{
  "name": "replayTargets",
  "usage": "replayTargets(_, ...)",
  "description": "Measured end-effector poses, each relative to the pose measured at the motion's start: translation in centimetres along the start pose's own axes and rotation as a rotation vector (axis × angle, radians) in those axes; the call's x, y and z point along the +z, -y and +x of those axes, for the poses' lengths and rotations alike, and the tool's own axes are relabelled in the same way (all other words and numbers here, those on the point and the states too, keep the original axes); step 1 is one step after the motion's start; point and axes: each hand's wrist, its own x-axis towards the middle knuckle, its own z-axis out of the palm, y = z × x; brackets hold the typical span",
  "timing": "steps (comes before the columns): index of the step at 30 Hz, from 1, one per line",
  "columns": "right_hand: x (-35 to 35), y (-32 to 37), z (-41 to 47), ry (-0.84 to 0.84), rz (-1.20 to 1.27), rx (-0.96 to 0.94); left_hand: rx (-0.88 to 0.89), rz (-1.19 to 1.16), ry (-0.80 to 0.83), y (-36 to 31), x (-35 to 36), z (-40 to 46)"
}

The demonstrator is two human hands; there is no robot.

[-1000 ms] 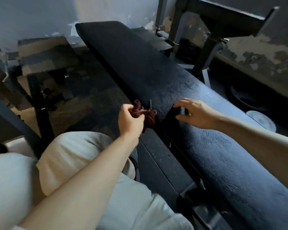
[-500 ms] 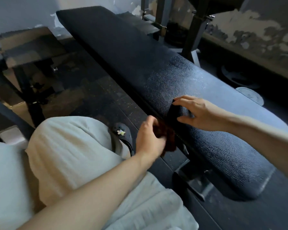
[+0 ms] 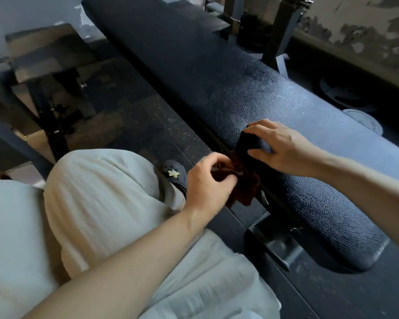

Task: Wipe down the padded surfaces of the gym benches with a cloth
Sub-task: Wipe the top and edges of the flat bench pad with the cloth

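Observation:
A long black padded gym bench [image 3: 228,88] runs from the upper left down to the lower right. A dark red-brown cloth [image 3: 245,185] hangs over the bench's near edge, and its upper part lies on the pad. My left hand [image 3: 207,183] grips a bunched part of the cloth beside the edge. My right hand [image 3: 279,148] rests on the pad, with its thumb and fingers round the dark top part of the cloth.
My knees in light trousers [image 3: 90,215] fill the lower left, with a dark shoe [image 3: 174,174] on the speckled rubber floor. The bench's metal foot [image 3: 272,247] sits below the pad. A rack's uprights [image 3: 279,31] and weight plates [image 3: 362,119] lie beyond the bench.
My left hand has dropped from above the pad's edge to beside it, taking the cloth along. The view has shifted towards the bench's near end. My right hand stays on the pad.

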Motion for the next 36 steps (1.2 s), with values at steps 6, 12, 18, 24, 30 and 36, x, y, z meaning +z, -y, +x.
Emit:
replayTargets(6, 0.6, 0.2, -0.3, 0.008, -0.008, 0.015, -0.042, 0.140, -0.144, 0.0, -0.8, 2.8)
replayTargets(12, 0.6, 0.6, -0.4, 0.027, -0.048, 0.003, -0.016, 0.065, -0.057, 0.4, -0.9, 1.6)
replayTargets(18, 0.4, 0.5, -0.5, 0.050, 0.037, 0.041, -0.244, 0.254, -0.298, 0.5, -0.7, 3.7)
replayTargets(24, 0.7, 0.6, -0.4, 0.057, 0.024, 0.039, -0.041, 0.022, 0.022, -0.5, -0.6, 0.3)
replayTargets(30, 0.3, 0.5, -0.7, 0.103, 0.028, 0.054, -0.220, 0.022, -0.251, -0.7, -1.1, 3.3)
replayTargets(36, 0.7, 0.9, -0.2, 0.134, -0.052, 0.036, -0.023, 0.099, -0.005, -0.8, -0.3, 0.2)
